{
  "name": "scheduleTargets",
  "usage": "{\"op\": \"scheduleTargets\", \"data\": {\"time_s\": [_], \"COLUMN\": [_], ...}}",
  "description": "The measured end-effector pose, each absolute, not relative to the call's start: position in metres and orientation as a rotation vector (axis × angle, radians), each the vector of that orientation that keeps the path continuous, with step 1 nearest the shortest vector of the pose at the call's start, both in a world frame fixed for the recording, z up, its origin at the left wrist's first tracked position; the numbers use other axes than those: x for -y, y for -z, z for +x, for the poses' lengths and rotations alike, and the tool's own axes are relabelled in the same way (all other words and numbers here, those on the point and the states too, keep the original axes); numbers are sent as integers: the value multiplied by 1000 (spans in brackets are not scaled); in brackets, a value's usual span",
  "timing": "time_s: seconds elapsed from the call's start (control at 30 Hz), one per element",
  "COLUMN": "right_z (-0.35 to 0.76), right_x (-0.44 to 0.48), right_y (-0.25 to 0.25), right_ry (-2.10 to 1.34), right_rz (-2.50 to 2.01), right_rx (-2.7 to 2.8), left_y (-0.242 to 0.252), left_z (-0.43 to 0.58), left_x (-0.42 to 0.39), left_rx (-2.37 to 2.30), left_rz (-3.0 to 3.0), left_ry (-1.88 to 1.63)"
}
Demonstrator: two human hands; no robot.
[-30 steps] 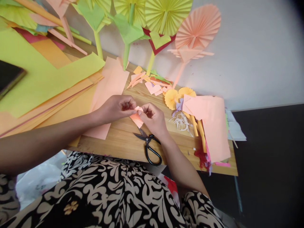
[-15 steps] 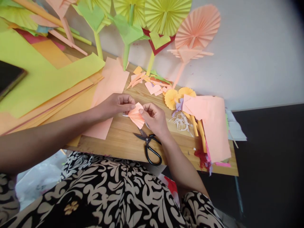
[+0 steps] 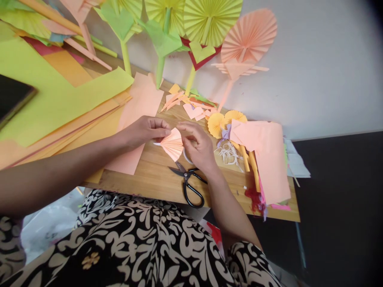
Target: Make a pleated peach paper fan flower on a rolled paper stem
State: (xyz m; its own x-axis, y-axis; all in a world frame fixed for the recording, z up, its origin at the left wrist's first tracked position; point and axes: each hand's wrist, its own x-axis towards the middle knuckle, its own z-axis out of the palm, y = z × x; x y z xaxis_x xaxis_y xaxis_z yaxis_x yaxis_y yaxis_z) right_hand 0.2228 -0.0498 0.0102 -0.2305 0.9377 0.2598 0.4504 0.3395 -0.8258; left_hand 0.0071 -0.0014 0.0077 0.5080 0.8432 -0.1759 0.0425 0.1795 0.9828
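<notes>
A small pleated fan of peach paper [image 3: 172, 146] is pinched along its upper left edge by my left hand [image 3: 151, 129]. Its folds spread toward the right, and a bit of white string pokes out at its narrow left end. Close to the fan's right edge is my right hand [image 3: 197, 145], its index finger stretched over the top and its thumb apart from it, with nothing seen between them. Part of a white loop shows below that hand. Black-handled scissors [image 3: 187, 175] lie with open blades just under the fan, their handles reaching the table's front edge.
Peach sheets [image 3: 266, 159] and a tangle of white string [image 3: 229, 153] lie right, near yellow pleated rounds [image 3: 216, 124]. Paper scraps [image 3: 194, 111] sit at the back. Large pleated paper flowers [image 3: 249, 36] lean on the wall. Lime paper [image 3: 60, 103] covers the left.
My right hand has let go of the fan's right side and drawn slightly right, its fingers spreading. The fan looks a little wider. My left hand keeps its pinch.
</notes>
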Motion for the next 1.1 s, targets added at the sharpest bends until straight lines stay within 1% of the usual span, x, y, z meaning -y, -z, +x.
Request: {"op": "scheduleTargets", "data": {"time_s": [0.1, 0.2, 0.37, 0.47, 0.67, 0.9, 1.1], "right_z": [221, 221, 221, 220, 216, 218, 217], "right_x": [50, 48, 44, 45, 46, 48, 47], "right_y": [-10, -7, -2, -2, -4, -10, -8], "right_ry": [-774, -857, -1104, -1167, -1203, -1208, -1158], "right_rz": [-1130, -1177, -1330, -1297, -1317, -1325, -1386], "right_rx": [1912, 1823, 1498, 1440, 1451, 1394, 1496], "left_y": [-5, -5, -8, -10, -10, -10, -13], "left_z": [5, 6, 8, 7, 9, 9, 11], "left_x": [1, 1, 1, 1, 3, 2, 4], "left_rx": [-849, -832, -838, -828, -847, -903, -877], "left_rz": [1287, 1327, 1274, 1356, 1418, 1363, 1339], "left_ry": [-623, -580, -751, -735, -586, -737, -748]}}
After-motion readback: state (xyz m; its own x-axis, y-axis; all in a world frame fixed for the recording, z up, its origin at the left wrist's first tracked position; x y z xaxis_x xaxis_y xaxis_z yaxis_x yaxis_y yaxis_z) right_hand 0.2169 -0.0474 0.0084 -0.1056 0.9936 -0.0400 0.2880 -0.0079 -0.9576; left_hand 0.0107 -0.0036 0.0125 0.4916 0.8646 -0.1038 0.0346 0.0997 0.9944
